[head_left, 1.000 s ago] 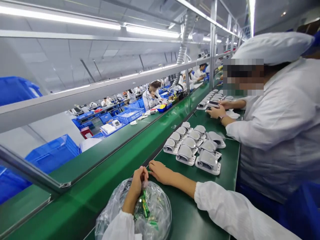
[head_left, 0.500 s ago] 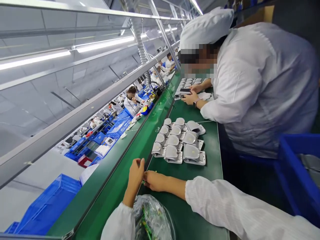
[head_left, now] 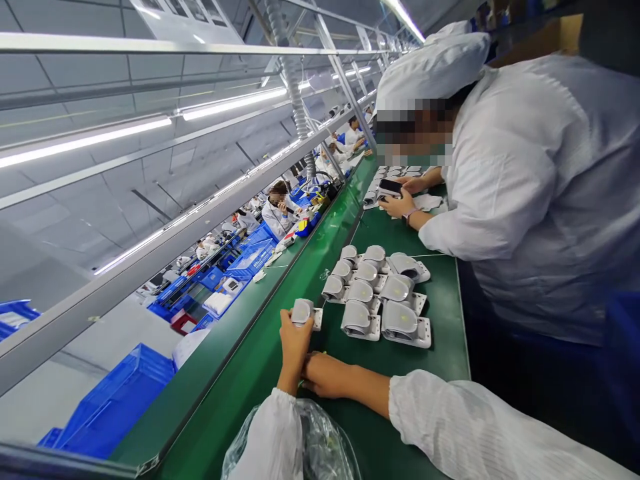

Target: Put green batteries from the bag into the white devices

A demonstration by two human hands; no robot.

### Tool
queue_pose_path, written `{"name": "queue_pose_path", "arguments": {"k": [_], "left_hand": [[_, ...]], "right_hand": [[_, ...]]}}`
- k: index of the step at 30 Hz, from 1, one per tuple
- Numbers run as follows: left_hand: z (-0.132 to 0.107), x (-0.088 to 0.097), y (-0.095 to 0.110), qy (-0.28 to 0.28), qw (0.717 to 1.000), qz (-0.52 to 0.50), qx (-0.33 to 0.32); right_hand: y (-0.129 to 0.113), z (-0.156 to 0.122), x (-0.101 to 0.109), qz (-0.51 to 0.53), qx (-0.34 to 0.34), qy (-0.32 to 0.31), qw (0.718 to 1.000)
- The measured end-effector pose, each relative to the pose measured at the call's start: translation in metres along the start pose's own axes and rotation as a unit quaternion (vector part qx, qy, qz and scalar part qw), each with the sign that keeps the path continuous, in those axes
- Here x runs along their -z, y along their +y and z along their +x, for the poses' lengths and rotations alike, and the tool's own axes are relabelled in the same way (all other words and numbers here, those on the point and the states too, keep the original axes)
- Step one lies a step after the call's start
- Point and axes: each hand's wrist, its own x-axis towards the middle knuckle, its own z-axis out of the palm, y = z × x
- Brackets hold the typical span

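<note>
My left hand (head_left: pixel 295 343) is closed around a small white device with a rolled grey cuff (head_left: pixel 303 311), holding it over the green work surface. My right hand (head_left: pixel 325 375) lies low, just behind the left wrist. Its fingers are curled and partly hidden; a speck of green shows by them, but I cannot make out what they hold. Several like devices (head_left: pixel 360 291) stand in rows to the right of my left hand. Under my left sleeve is a clear plastic bag (head_left: pixel 327 440) in a round container, its contents mostly covered.
A co-worker (head_left: pixel 525 173) in white leans over the bench on the right, holding a device with a dark screen (head_left: pixel 391 188). The green bench (head_left: pixel 440 360) runs away from me. Blue crates (head_left: pixel 117 400) stand beyond its left edge, and a metal rail (head_left: pixel 165 260) slants above.
My left hand has moved up and forward and now has a white device in it. My right hand stays low near the left wrist. The view has shifted slightly.
</note>
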Motion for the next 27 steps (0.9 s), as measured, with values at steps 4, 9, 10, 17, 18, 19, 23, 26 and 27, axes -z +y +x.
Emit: {"name": "queue_pose_path", "arguments": {"k": [4, 9, 10, 17, 18, 19, 23, 26, 27], "left_hand": [[-0.022, 0.045, -0.047, 0.117, 0.990, -0.068, 0.049], [-0.058, 0.062, -0.098, 0.115, 0.989, -0.060, 0.064], [-0.063, 0.060, -0.105, 0.117, 0.989, -0.067, 0.063], [-0.068, 0.041, -0.126, 0.104, 0.952, -0.285, 0.027], [-0.068, 0.041, -0.126, 0.095, 0.954, -0.285, 0.023], [-0.069, 0.042, -0.125, 0.082, 0.956, -0.281, 0.022], [-0.074, 0.048, -0.119, 0.011, 0.956, -0.292, 0.030], [-0.075, 0.047, -0.119, -0.014, 0.949, -0.313, 0.024], [-0.074, 0.047, -0.120, -0.014, 0.949, -0.315, 0.022]], "right_hand": [[-0.007, -0.005, 0.008, 0.031, -0.019, 0.021, 0.999], [-0.003, -0.003, 0.003, 0.148, -0.089, 0.064, 0.983], [-0.002, -0.003, 0.001, 0.171, -0.099, 0.067, 0.978], [0.011, -0.006, -0.002, 0.178, -0.157, 0.133, 0.962], [0.013, -0.007, -0.001, 0.168, -0.154, 0.135, 0.964], [0.014, -0.008, -0.001, 0.160, -0.150, 0.137, 0.966], [0.020, -0.010, -0.004, 0.165, -0.155, 0.152, 0.962], [0.023, -0.011, -0.008, 0.223, -0.183, 0.160, 0.944], [0.023, -0.012, -0.008, 0.246, -0.193, 0.163, 0.936]]}}
